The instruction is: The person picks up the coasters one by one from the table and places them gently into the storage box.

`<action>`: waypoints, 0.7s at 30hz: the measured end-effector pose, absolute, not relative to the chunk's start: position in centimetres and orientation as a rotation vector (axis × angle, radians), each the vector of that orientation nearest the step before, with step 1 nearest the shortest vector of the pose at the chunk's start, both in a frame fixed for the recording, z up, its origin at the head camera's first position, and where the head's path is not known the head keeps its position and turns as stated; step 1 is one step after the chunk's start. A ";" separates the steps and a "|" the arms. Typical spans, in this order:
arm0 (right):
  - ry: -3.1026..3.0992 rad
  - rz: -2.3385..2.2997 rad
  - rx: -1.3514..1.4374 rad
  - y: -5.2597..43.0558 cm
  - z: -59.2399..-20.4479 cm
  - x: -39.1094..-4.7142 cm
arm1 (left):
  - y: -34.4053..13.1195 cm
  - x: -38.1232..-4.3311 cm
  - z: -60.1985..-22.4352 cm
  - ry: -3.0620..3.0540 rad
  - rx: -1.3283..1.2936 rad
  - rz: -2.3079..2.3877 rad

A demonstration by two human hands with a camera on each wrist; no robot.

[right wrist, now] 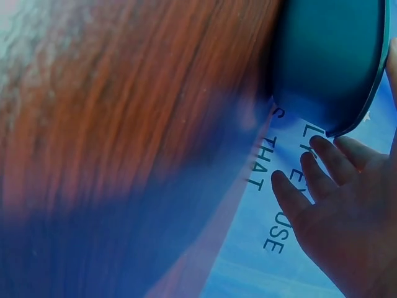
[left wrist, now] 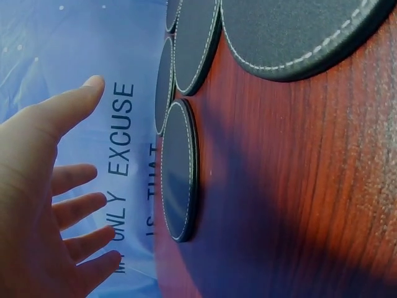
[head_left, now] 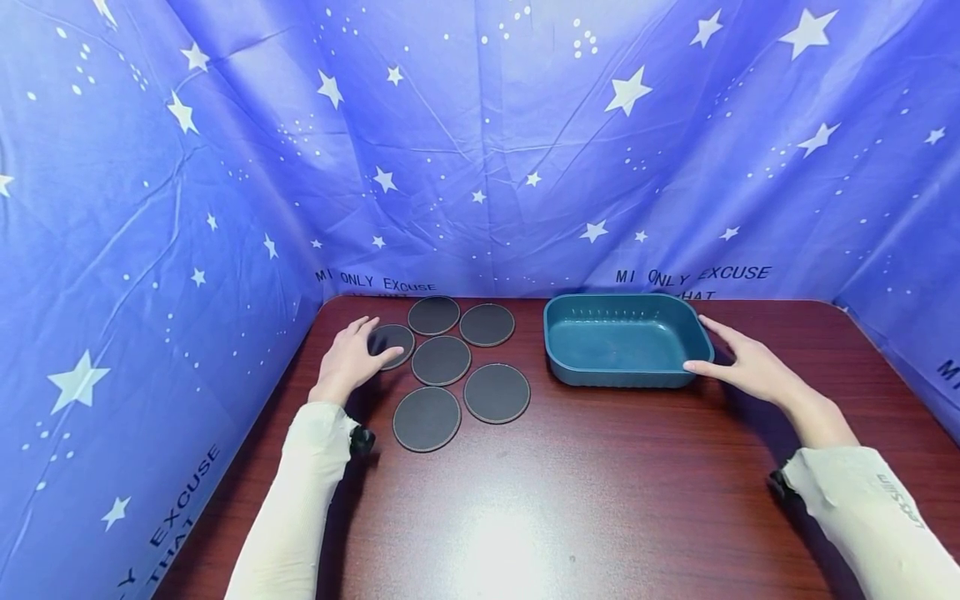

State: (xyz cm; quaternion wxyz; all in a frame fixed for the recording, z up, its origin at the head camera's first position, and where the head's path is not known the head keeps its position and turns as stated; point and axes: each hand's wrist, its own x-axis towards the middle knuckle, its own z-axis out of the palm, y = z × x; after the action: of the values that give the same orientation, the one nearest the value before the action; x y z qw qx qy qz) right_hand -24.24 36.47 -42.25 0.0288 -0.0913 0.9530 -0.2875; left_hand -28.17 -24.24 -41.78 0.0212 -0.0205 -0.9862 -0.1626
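Several round black coasters with pale stitched edges lie flat at the left back of the table. My left hand is over the leftmost coaster, its thumb extended across part of it. In the left wrist view the fingers are spread and stand apart from the nearest coaster. A teal rectangular plastic basin stands upright at the back right. My right hand is at the basin's right end, thumb by the front corner and fingers along the side. The right wrist view shows these fingers loosely extended beside the basin wall; contact is hard to tell.
The dark red wooden table has a bright glare spot near its front. A blue star-printed curtain hangs behind it and along both sides, close to the table's edges.
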 end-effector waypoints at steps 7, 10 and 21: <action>2.924 -0.922 -0.285 36.3 -42.4 -24.1 | -24.7 -28.2 -42.3 -3.046 -0.052 -0.532; 2.912 -0.937 -0.282 36.3 -42.5 -24.1 | -24.9 -28.2 -42.5 -3.050 -0.042 -0.533; 2.900 -0.944 -0.263 36.4 -42.7 -24.2 | -25.5 -28.4 -43.6 -3.016 -0.060 -0.623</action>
State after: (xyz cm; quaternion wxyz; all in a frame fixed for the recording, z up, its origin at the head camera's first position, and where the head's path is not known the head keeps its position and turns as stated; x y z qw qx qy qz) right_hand -24.17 36.44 -42.66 0.0404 -0.0858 0.9466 -0.3081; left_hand -28.37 -25.47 -43.62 0.0309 -0.0194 -0.9787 -0.2022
